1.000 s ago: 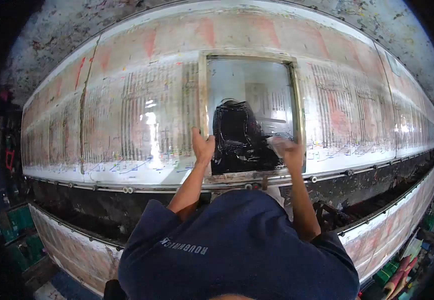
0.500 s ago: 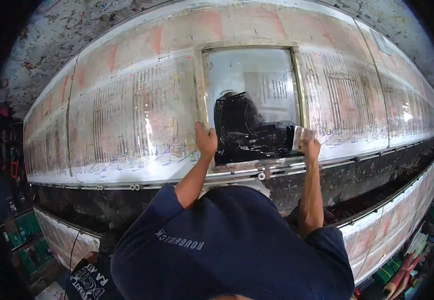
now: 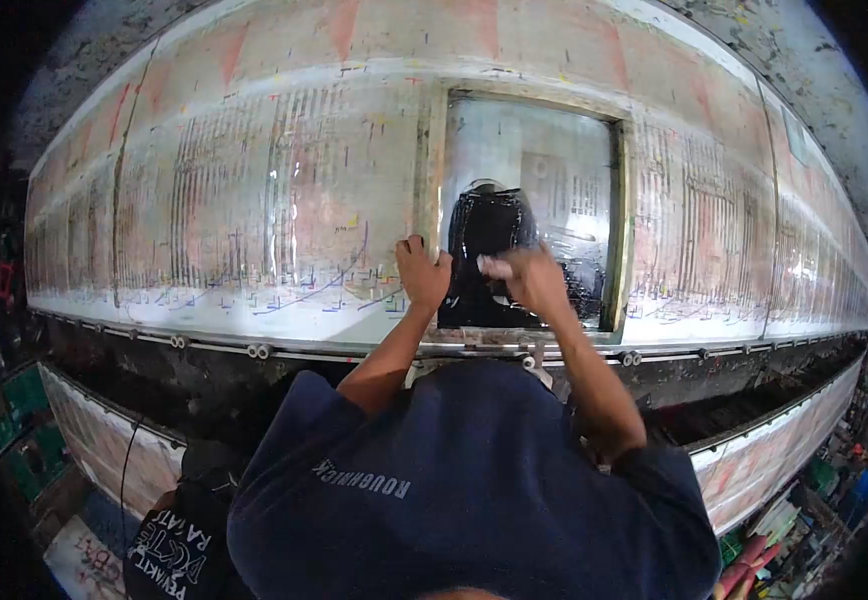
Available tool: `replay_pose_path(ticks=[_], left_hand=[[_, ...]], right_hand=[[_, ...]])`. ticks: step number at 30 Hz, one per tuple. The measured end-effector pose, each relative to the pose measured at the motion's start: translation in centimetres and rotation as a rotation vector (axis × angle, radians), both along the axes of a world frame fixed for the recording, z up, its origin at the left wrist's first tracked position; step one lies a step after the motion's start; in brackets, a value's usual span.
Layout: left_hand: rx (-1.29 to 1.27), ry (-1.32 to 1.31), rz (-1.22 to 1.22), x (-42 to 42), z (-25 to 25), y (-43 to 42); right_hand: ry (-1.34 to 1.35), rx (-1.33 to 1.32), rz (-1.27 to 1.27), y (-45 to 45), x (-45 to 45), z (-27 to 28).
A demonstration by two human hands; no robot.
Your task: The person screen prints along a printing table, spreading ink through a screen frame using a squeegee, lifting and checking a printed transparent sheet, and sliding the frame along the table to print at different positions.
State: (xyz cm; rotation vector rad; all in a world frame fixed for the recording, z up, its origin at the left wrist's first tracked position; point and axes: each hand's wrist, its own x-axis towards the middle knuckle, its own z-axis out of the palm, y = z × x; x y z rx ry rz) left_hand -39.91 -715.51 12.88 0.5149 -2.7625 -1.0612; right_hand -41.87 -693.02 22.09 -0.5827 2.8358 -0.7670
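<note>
A wooden-edged screen printing frame (image 3: 436,160) lies on the long table, with black ink (image 3: 484,225) spread over the lower left of its mesh. My left hand (image 3: 424,272) grips the frame's left bar near the lower corner, fingers wrapped over it. Over the inked mesh, my right hand (image 3: 539,280) is closed on a small pale squeegee (image 3: 494,267), mostly hidden and smeared by motion. Faint printed shapes and reflections show on the mesh's upper right.
A metal rail with small rollers (image 3: 259,351) runs along the near edge of the long, stained table (image 3: 344,230). A second table (image 3: 104,440) stands behind me. At the lower left is another person in a black printed shirt (image 3: 179,555). Clutter lies at the lower right.
My right hand has moved left with the squeegee, from the frame's right bar to over the ink. My left hand stays on the left bar. The view has shifted slightly.
</note>
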Motion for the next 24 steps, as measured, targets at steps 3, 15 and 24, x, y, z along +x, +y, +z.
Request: replay_pose_path(ticks=[3, 15, 24], left_hand=[[0.046, -0.028, -0.001, -0.3, 0.8, -0.2], [0.021, -0.02, -0.039, -0.3, 1.1, -0.6], [0.204, -0.031, -0.018, -0.6, 2.8, -0.1]], right_hand=[[0.064, 0.007, -0.032, -3.9, -9.1, 0.0], [-0.094, 0.19, 0.095, -3.0, -6.6, -0.2], [0.149, -0.056, -0.011, 1.5, 6.3, 1.6]])
